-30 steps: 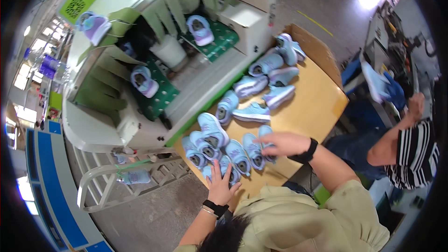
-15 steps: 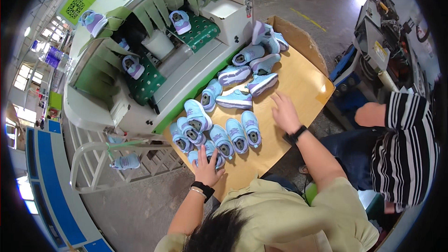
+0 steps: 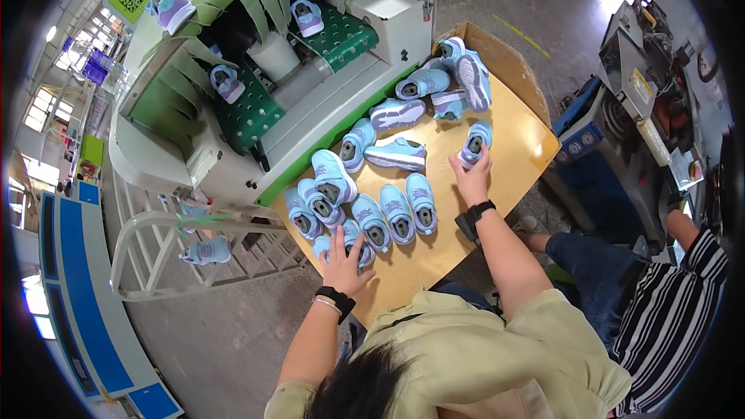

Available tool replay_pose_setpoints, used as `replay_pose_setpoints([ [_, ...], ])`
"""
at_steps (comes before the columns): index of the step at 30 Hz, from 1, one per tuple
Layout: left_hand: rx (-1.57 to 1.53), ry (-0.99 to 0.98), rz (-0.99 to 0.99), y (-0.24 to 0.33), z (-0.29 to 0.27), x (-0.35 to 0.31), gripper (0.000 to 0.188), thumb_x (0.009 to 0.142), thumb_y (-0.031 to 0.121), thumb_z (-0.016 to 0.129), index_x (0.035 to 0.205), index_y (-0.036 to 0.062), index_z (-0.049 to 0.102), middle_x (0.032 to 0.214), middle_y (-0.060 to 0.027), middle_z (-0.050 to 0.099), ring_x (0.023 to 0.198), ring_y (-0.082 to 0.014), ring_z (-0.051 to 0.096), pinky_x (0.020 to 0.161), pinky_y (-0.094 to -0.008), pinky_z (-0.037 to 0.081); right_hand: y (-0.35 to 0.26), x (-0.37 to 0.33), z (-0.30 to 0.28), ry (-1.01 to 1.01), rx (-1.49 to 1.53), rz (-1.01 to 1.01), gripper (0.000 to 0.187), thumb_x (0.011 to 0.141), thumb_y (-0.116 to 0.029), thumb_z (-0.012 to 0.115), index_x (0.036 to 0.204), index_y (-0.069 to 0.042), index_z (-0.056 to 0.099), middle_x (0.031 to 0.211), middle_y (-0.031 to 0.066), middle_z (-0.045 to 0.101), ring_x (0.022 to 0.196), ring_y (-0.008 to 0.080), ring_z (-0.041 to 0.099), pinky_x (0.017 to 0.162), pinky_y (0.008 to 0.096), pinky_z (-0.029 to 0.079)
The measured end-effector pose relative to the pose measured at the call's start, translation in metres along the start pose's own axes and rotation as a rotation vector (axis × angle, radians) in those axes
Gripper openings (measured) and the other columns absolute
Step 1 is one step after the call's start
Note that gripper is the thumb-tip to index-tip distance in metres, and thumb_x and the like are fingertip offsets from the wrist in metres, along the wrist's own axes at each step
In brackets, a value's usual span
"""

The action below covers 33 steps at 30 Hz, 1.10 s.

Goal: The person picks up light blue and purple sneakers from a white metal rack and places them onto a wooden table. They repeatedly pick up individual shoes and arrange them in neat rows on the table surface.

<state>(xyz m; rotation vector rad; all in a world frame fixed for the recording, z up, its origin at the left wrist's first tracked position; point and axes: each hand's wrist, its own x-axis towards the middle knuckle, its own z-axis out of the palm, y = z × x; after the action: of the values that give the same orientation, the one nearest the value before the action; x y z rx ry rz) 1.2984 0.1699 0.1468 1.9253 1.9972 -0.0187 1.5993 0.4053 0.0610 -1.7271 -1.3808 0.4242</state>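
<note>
Light blue and lilac sneakers lie over a tan tabletop [image 3: 497, 186]. At the right side of the group, my right hand [image 3: 472, 182] grips one sneaker [image 3: 476, 142] by its heel, its toe pointing away from me. My left hand [image 3: 345, 270] rests with fingers apart on sneakers at the near left, partly covering a sneaker [image 3: 353, 239]. Just right of those fingers stand three sneakers in a row, among them a middle sneaker [image 3: 396, 213]. Farther off, a sneaker [image 3: 396, 154] lies on its side, and several more are heaped at the far end.
Left of the table stands a machine [image 3: 326, 97] with green strip curtains and a perforated green belt [image 3: 341, 43] carrying a sneaker. A cardboard flap [image 3: 504, 58] borders the far end. A person in a striped shirt [image 3: 667, 326] is at my right. A metal rack [image 3: 155, 252] stands at left.
My right hand has moved away from me and taken hold of a sneaker, which is turned from its former place. My left hand stays on the near sneakers. The other person has shifted nearer.
</note>
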Motion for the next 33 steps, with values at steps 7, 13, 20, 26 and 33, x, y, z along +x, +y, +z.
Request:
replay_pose_setpoints([
  [7, 0.014, 0.005, 0.027, -0.004, 0.003, 0.003, 0.103, 0.069, 0.045, 0.085, 0.158, 0.0289, 0.035, 0.168, -0.0246, 0.012, 0.151, -0.0431, 0.023, 0.107, -0.0662, 0.029, 0.037, 0.034, -0.019, -0.077, 0.184, 0.283, 0.092, 0.084, -0.016, 0.079, 0.153, 0.006, 0.021, 0.131, 0.0294, 0.055, 0.119, 0.0404, 0.059, 0.099, 0.0433, 0.049],
  [13, 0.044, -0.035, 0.006, -0.001, -0.002, 0.002, 0.106, 0.068, 0.048, 0.085, 0.159, 0.0274, 0.033, 0.167, -0.0263, 0.009, 0.151, -0.0438, 0.022, 0.107, -0.0657, 0.029, 0.019, -0.069, -0.050, -0.352, 0.072, -0.057, 0.077, 0.086, -0.011, 0.071, 0.151, 0.006, 0.034, 0.137, 0.0250, 0.052, 0.128, 0.0350, 0.054, 0.112, 0.0407, 0.041],
  [20, 0.024, -0.077, 0.023, -0.003, -0.003, 0.005, 0.109, 0.069, 0.049, 0.085, 0.160, 0.0268, 0.031, 0.168, -0.0266, 0.006, 0.152, -0.0456, 0.018, 0.108, -0.0681, 0.027, 0.033, -0.043, -0.066, -0.401, -0.003, -0.125, 0.057, 0.088, -0.019, 0.072, 0.139, 0.000, 0.052, 0.135, 0.0247, 0.054, 0.128, 0.0422, 0.050, 0.109, 0.0474, 0.041],
  [26, 0.011, -0.104, 0.007, 0.002, -0.012, 0.006, 0.111, 0.068, 0.048, 0.086, 0.161, 0.0256, 0.030, 0.168, -0.0269, 0.006, 0.153, -0.0446, 0.016, 0.108, -0.0681, 0.026, 0.013, 0.062, -0.053, -0.328, -0.255, -0.385, 0.055, 0.089, -0.014, 0.068, 0.140, -0.001, 0.053, 0.151, 0.0217, 0.046, 0.143, 0.0397, 0.038, 0.118, 0.0494, 0.032],
  [33, -0.016, -0.088, 0.039, -0.003, -0.014, 0.007, 0.108, 0.067, 0.050, 0.085, 0.158, 0.0238, 0.035, 0.166, -0.0280, 0.010, 0.152, -0.0443, 0.018, 0.109, -0.0657, 0.026, 0.030, 0.096, -0.047, -0.267, -0.731, -0.288, 0.085, 0.090, -0.035, 0.071, 0.157, -0.004, 0.029, 0.165, 0.0149, 0.027, 0.149, 0.0369, 0.032, 0.121, 0.0529, 0.027],
])
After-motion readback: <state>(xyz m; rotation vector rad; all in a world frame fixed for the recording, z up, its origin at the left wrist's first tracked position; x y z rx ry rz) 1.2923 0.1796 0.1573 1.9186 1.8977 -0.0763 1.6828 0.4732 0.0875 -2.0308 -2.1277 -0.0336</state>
